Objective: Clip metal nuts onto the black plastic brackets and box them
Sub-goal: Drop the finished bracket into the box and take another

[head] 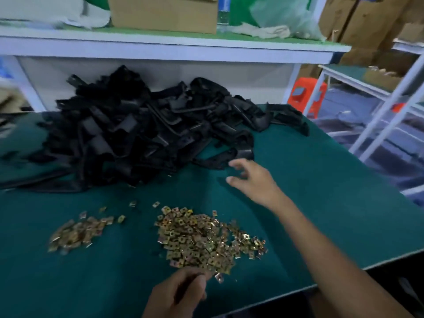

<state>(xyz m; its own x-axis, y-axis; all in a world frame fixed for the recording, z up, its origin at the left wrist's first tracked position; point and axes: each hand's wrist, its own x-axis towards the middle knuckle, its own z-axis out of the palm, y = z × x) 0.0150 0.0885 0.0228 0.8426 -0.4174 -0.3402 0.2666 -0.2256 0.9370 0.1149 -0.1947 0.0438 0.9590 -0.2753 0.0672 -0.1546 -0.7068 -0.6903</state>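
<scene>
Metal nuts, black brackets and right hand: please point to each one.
larger pile of metal nuts (pixel 202 239): head view, middle of pile.
black brackets (pixel 128 131): head view, centre of heap.
right hand (pixel 254 180): head view, back of hand.

Heap of black plastic brackets (pixel 146 129), centre left of frame: dull sheen, smooth faces. Two piles of small square brass-yellow metal nuts (pixel 202 239), lower centre: shiny, glinting. Dark green tabletop mat (pixel 321 191): matt, felt-like. Brown cardboard box (pixel 164 13), top centre: matt paper. Crumpled off-white cloth (pixel 261 31), upper right: rough.

Bare forearms — no sleeves, gloves
</scene>
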